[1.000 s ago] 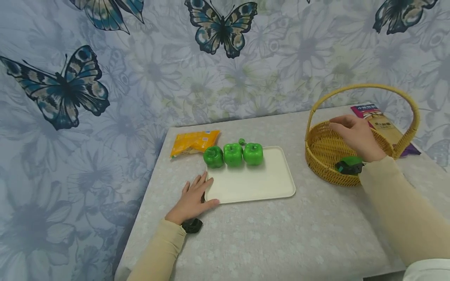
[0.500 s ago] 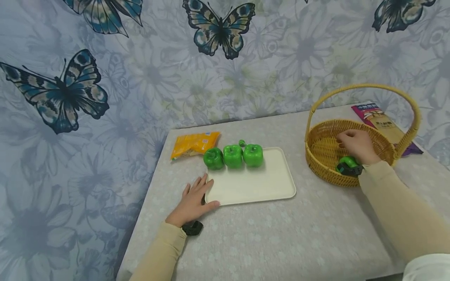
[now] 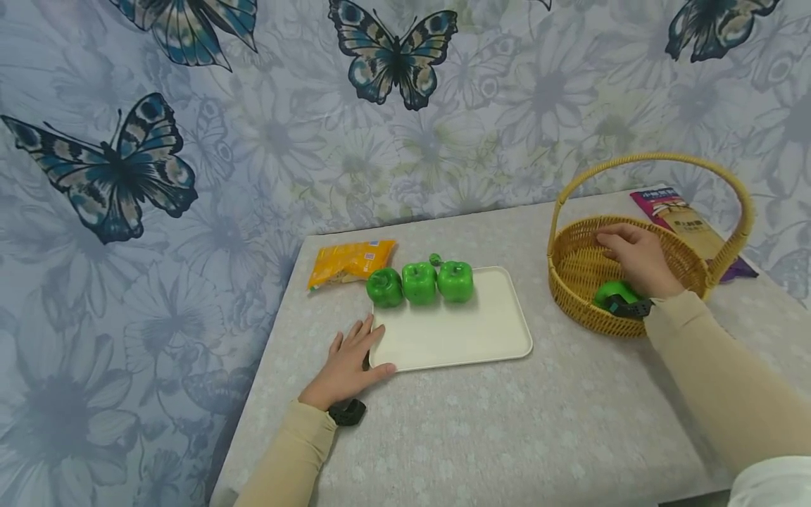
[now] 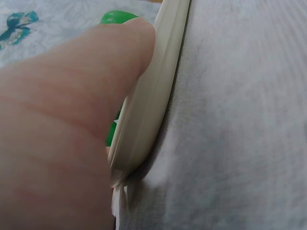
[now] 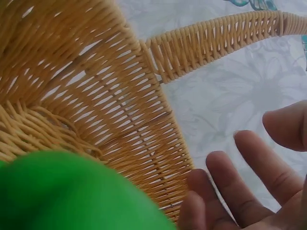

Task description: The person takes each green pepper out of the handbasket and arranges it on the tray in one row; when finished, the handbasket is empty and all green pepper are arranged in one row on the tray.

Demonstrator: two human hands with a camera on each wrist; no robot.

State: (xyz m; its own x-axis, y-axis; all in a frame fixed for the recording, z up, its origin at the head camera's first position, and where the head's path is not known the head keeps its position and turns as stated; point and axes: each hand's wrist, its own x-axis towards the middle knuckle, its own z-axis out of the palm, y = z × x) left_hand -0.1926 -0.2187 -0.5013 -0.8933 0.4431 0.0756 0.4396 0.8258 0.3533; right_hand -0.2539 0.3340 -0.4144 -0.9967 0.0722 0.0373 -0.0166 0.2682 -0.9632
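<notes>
Three green peppers (image 3: 419, 283) line the tray's (image 3: 456, 338) far edge; a fourth pepper (image 3: 611, 291) lies in our basket (image 3: 573, 271).
Our left hand (image 3: 345, 366) lies flat on the worktop (image 3: 494, 429), fingers relaxed, thumb against the tray's near left corner. Our right hand (image 3: 636, 257) hovers inside the basket, fingers spread and holding nothing, just above the fourth pepper.

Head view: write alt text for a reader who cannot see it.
A person's right hand reaches into a wicker basket holding a green pepper, while the left hand rests flat against the corner of a cream tray. Three green peppers line the tray's far edge on a grey table, with an orange packet behind.
</notes>
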